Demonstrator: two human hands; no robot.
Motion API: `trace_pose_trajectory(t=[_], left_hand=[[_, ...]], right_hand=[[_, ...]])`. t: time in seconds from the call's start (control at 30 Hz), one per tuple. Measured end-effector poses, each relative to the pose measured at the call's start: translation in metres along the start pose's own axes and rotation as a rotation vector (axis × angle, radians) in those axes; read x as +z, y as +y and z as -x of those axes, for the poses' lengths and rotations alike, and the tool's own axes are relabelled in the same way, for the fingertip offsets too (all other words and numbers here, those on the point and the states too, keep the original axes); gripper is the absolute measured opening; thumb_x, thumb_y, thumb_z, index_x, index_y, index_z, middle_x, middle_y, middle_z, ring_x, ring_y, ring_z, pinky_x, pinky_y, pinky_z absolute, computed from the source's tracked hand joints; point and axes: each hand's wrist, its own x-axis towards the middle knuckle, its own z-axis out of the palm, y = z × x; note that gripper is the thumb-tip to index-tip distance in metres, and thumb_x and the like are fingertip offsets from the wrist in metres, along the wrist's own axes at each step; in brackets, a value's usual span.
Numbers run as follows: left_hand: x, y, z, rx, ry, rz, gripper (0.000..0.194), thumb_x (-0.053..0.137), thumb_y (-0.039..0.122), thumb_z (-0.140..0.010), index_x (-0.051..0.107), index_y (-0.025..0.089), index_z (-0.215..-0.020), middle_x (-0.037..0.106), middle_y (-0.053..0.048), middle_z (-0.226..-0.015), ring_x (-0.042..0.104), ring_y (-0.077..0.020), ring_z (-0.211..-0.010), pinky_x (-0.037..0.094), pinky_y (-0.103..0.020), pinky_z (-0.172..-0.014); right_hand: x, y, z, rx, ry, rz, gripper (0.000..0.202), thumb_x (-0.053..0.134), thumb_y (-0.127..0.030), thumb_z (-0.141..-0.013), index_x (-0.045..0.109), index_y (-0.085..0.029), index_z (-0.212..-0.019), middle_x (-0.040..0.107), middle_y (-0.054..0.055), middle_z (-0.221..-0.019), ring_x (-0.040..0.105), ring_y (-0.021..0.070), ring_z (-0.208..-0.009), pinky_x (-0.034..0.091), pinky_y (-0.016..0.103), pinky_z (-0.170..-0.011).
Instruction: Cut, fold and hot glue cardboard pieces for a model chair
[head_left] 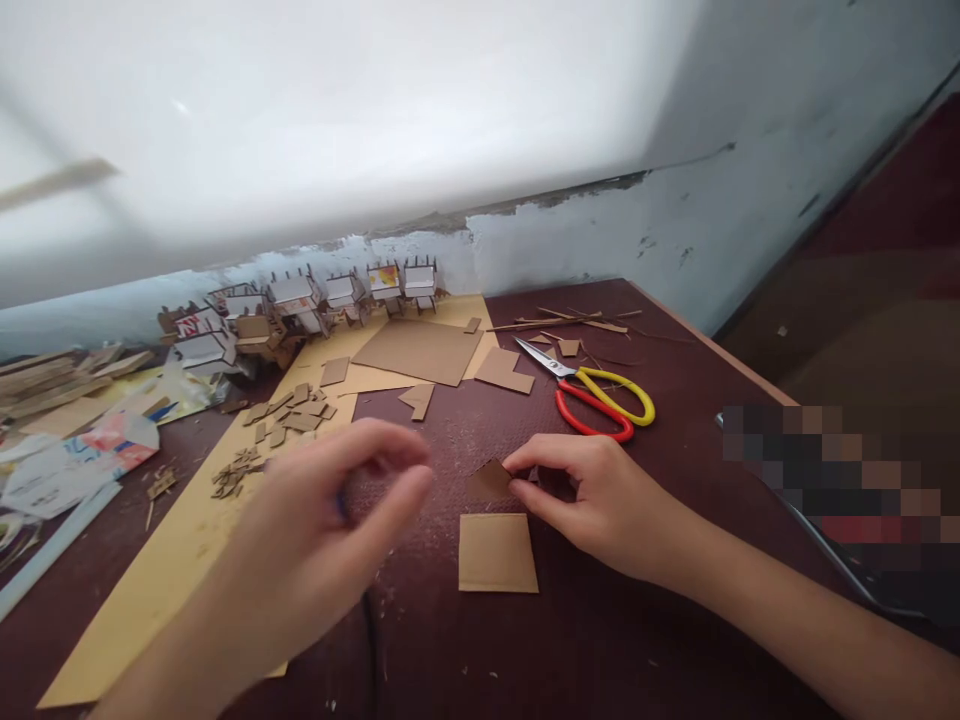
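Observation:
My right hand (581, 485) pinches a small brown cardboard piece (491, 478) between thumb and forefinger, tilted just above the dark red table. Right below it lies a square cardboard piece (498, 553), flat on the table. My left hand (337, 520) hovers to the left, slightly blurred, its thumb and curled forefinger a little apart with nothing visible between the tips. A dark blue spot shows inside its curl; what it is I cannot make out. Scissors (600, 395) with one red and one yellow handle rest beyond my right hand, blades partly open.
Several small cardboard chair-like models (345, 292) stand along the wall. Yellow paper (150, 590) carries cut cardboard bits (296, 415) and a large cardboard sheet (420, 350). Thin strips (562, 322) lie at the back right. Scraps (82, 450) fill the left; a pixelated object (840, 500) is at right.

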Motion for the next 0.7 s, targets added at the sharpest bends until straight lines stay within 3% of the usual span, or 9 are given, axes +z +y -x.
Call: trace_pose_trajectory(t=[0.07,0.17,0.27,0.57,0.7], left_hand=[[0.014,-0.002,-0.021,0.169,-0.17,-0.203,0.029,0.079,0.03,-0.081,0.076,0.028,-0.11,0.075,-0.004,-0.111,0.067,-0.0272,-0.103,0.05,-0.035,-0.091],[0.034,-0.012,-0.036,0.296,-0.326,-0.209,0.017,0.066,0.024,-0.092,0.075,0.027,-0.107,0.077,-0.002,-0.099,0.07,-0.0205,-0.089,0.049,-0.028,-0.079],[0.043,-0.022,-0.034,0.305,-0.314,-0.153,0.015,0.062,0.023,-0.096,0.075,0.025,-0.101,0.077,-0.002,-0.093,0.07,-0.0174,-0.081,0.048,-0.025,-0.073],[0.044,-0.033,-0.029,0.294,-0.339,-0.063,0.016,0.062,0.027,-0.098,0.077,0.023,-0.101,0.074,-0.002,-0.09,0.068,-0.0156,-0.077,0.049,-0.024,-0.07],[0.045,-0.038,-0.029,0.317,-0.318,-0.041,0.014,0.064,0.021,-0.096,0.077,0.021,-0.101,0.074,-0.002,-0.09,0.067,-0.0138,-0.076,0.048,-0.022,-0.067]], right_hand=[[0.002,0.001,0.0,0.005,-0.004,0.002,0.014,0.064,-0.014,-0.091,0.074,-0.022,-0.096,0.072,-0.001,-0.083,0.061,0.0126,-0.066,0.045,0.025,-0.058],[0.006,0.001,-0.001,-0.022,-0.012,-0.019,0.017,0.064,-0.011,-0.091,0.075,-0.023,-0.096,0.073,-0.002,-0.086,0.064,0.0125,-0.072,0.047,0.024,-0.062],[0.008,0.003,-0.001,-0.05,-0.023,-0.031,0.018,0.065,-0.011,-0.091,0.075,-0.024,-0.096,0.074,-0.002,-0.088,0.066,0.0126,-0.075,0.049,0.024,-0.066],[0.002,0.006,0.001,-0.039,-0.07,-0.002,0.02,0.065,-0.008,-0.086,0.074,-0.025,-0.092,0.073,-0.001,-0.083,0.067,0.014,-0.069,0.052,0.024,-0.06],[0.001,0.003,0.0,-0.024,-0.081,0.026,0.02,0.063,-0.007,-0.087,0.074,-0.024,-0.09,0.073,-0.001,-0.083,0.066,0.0139,-0.07,0.05,0.023,-0.06]])
